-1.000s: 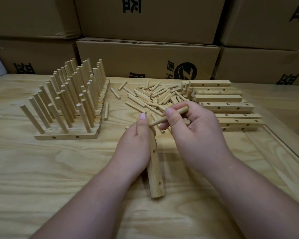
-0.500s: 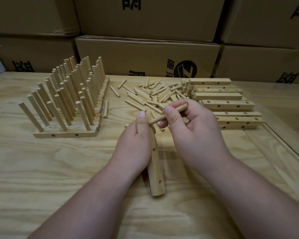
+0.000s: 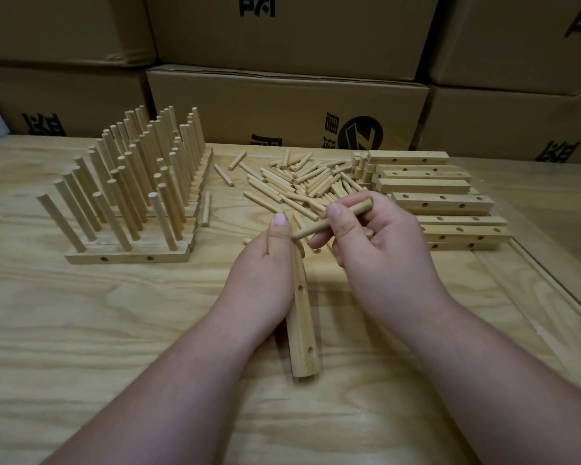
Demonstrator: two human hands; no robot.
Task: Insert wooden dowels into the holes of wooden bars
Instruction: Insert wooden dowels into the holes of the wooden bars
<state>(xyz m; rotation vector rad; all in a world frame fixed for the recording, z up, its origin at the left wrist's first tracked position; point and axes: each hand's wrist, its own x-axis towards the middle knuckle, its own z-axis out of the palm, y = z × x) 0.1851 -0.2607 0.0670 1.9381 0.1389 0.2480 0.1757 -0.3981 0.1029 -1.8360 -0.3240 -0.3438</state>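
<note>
A wooden bar with round holes lies lengthwise on the table, pointing away from me. My left hand grips its far half, thumb up along the top. My right hand pinches a wooden dowel between thumb and fingers. The dowel lies tilted, its lower left end beside my left thumb above the bar's far end. A heap of loose dowels lies just beyond both hands.
Bars with upright dowels in them stand in rows at the left. A stack of bare bars lies at the right. Cardboard boxes wall off the table's far edge. A raised wooden rim runs along the right.
Hardly anything has moved. The dowel stays pinched in my right hand with its end near my left thumb; the view has shifted slightly.
</note>
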